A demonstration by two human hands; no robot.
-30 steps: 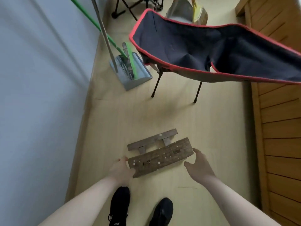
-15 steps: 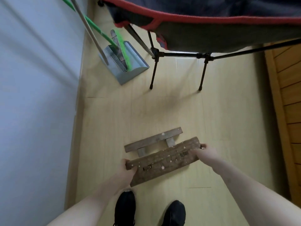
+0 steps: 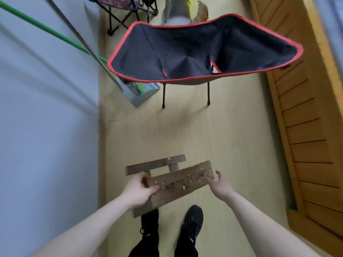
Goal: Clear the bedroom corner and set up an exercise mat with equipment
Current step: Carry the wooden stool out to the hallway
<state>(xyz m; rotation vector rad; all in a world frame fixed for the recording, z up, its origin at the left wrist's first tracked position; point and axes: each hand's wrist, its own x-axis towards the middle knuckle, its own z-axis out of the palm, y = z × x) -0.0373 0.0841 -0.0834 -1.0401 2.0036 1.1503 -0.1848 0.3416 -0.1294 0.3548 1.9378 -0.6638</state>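
Ahead of us stands the folding chair (image 3: 200,51) with its dark seat and red trim, a dustpan (image 3: 143,93) just beside its left legs. Nearer, above the pale floor (image 3: 232,141), we hold the small wooden stool (image 3: 174,182) on its side — our left hand (image 3: 138,191) grips one end, thumb curled over the top. Our right hand (image 3: 220,184) lies at the other end, fingers loosely spread — contact unclear.
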